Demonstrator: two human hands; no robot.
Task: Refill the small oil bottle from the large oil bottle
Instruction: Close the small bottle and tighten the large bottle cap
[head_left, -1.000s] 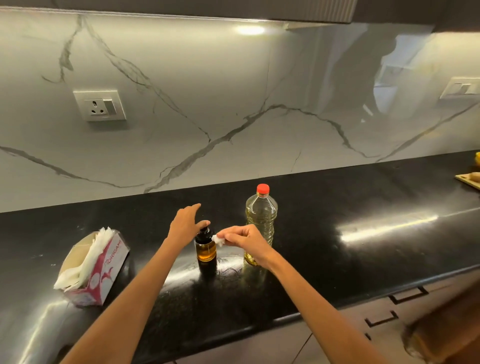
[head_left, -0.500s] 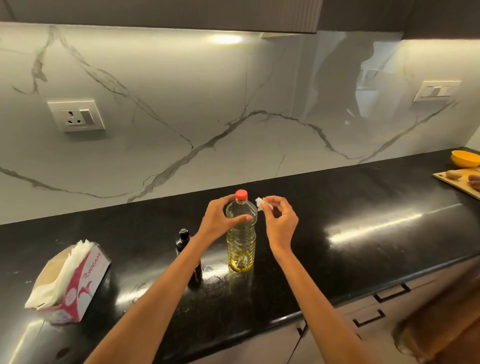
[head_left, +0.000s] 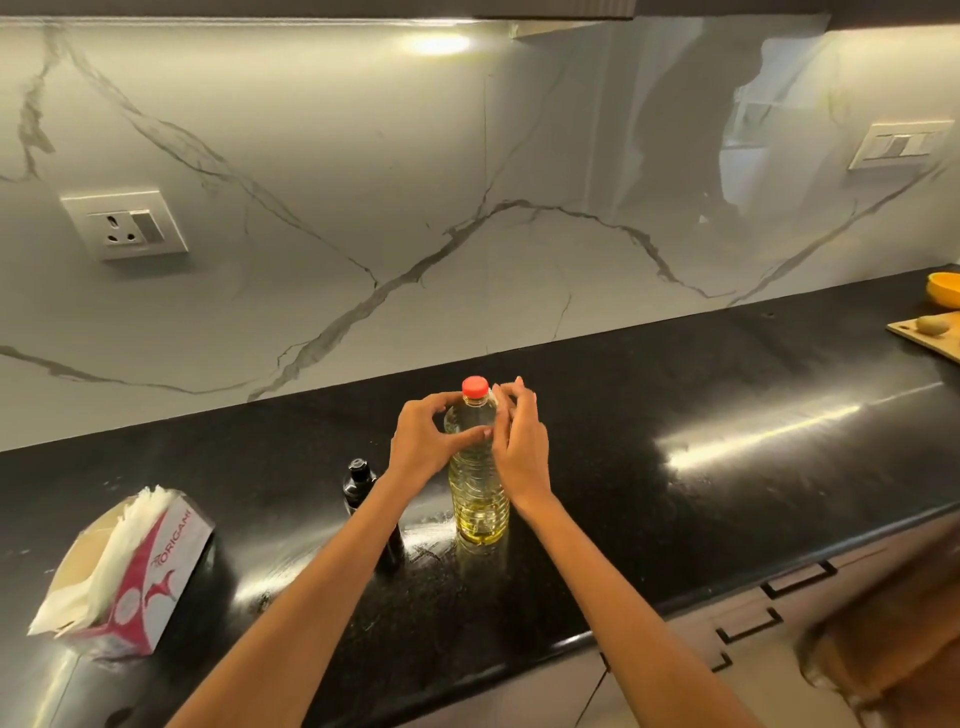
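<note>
- One black counter (head_left: 675, 519), glossy and streaked with light, runs the width of the room under a marble wall (head_left: 363, 156) veined in grey.
- Two wall plates: a socket (head_left: 124, 224) at about 10 o'clock from the bottles and a switch plate (head_left: 901, 145) at about 2 o'clock.
- One tissue box (head_left: 130, 571), red and white with white tissue spilling from its open top, lies tilted on the counter at about 8 o'clock from the bottles, well apart from them.
- One wooden cutting board (head_left: 930, 335) at the far right edge, about 2 o'clock, with one small brownish item on it that I cannot identify, and one orange bowl (head_left: 945, 288) just behind it.
- Two bottles in all. The large oil bottle (head_left: 478, 483) stands upright near the middle of the counter, clear plastic, with yellow oil in it and one red cap (head_left: 475, 386) on top.
- The small oil bottle (head_left: 359, 480), dark with a black top, stands upright just beside the large one at its 9 o'clock, partly hidden behind the left forearm.
- Two bare hands. The left hand (head_left: 423, 439) has its grip wrapped on the large bottle's shoulder, thumb across the front, fingers curled round the far side.
- The right hand (head_left: 519, 441) is at the bottle's 3 o'clock side, against its shoulder; its fingertips are bunched near the neck, just below the cap, and blurred, so I cannot tell whether this grip pinches anything.
</note>
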